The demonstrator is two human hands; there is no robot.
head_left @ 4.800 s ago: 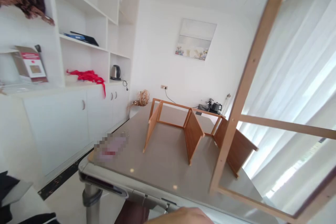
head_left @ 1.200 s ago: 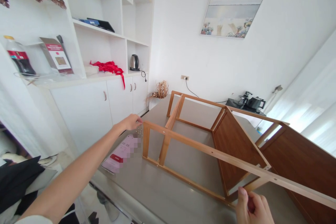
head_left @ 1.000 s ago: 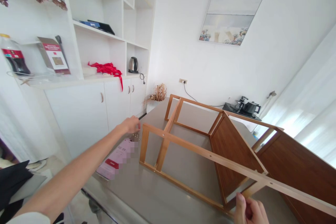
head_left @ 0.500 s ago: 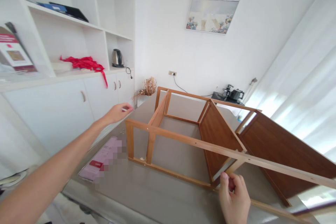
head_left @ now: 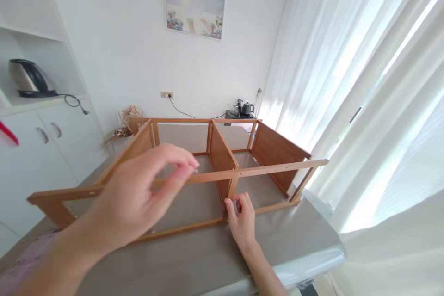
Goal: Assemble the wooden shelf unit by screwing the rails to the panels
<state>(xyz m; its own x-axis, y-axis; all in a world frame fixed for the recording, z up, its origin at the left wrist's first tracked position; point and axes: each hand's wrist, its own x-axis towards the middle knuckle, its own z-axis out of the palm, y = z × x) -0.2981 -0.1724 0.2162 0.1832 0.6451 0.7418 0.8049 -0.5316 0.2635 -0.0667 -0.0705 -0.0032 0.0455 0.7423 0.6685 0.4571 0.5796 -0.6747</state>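
A wooden shelf unit (head_left: 194, 177) lies on its side on the grey-covered table (head_left: 180, 263), with several brown shelf boards standing across its frame. My left hand (head_left: 138, 189) hovers over the near rail at the left, blurred, thumb and forefinger pinched together. A tiny pale thing seems to show at the fingertips, too small to name. My right hand (head_left: 242, 222) is at the short middle post (head_left: 233, 187), its fingers curled and the thumb against or close to the wood. Whatever lies inside those fingers is hidden.
A purple printed sheet (head_left: 31, 259) lies at the table's left edge. Dried plants (head_left: 126, 122) stand behind the unit's left end. A black kettle (head_left: 247, 108) sits beyond it, and white curtains (head_left: 374, 157) hang at right. An electric kettle (head_left: 29, 76) is on the cabinet shelf.
My view has swung right. My left hand has moved from beyond the unit's left end to over its near rail, still pinched. My right hand stays by the middle post.
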